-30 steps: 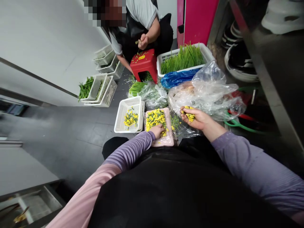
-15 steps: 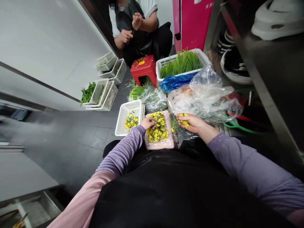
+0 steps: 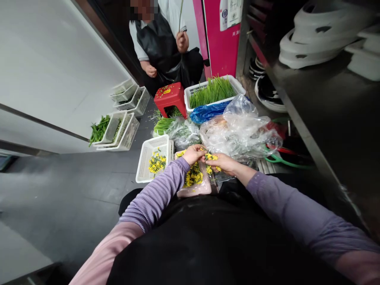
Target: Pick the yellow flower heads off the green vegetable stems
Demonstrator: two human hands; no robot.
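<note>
Yellow flowers with green stems (image 3: 192,177) lie heaped on a pink tray (image 3: 196,190) right in front of my body. Over the tray's far right corner my two hands meet. A bunch of yellow flowers (image 3: 211,157) is held in my right hand (image 3: 225,163), its fingers closed around it. My left hand (image 3: 194,153) is pinched at the near end of that bunch; what sits between its fingertips is too small to make out. To the left, a white basket (image 3: 142,160) contains more yellow flowers (image 3: 156,162).
Clear plastic bags (image 3: 240,128) lie beyond my right hand. Further off stand a white basket of green stalks (image 3: 212,93), a red stool (image 3: 170,97) and a co-worker (image 3: 160,43) holding a stalk. Stacked baskets (image 3: 118,132) line the left wall; a metal shelf (image 3: 323,91) flanks the right.
My left hand has moved from over the tray to my right hand, which has come left toward it. The co-worker's hands have moved apart. The view has shifted slightly.
</note>
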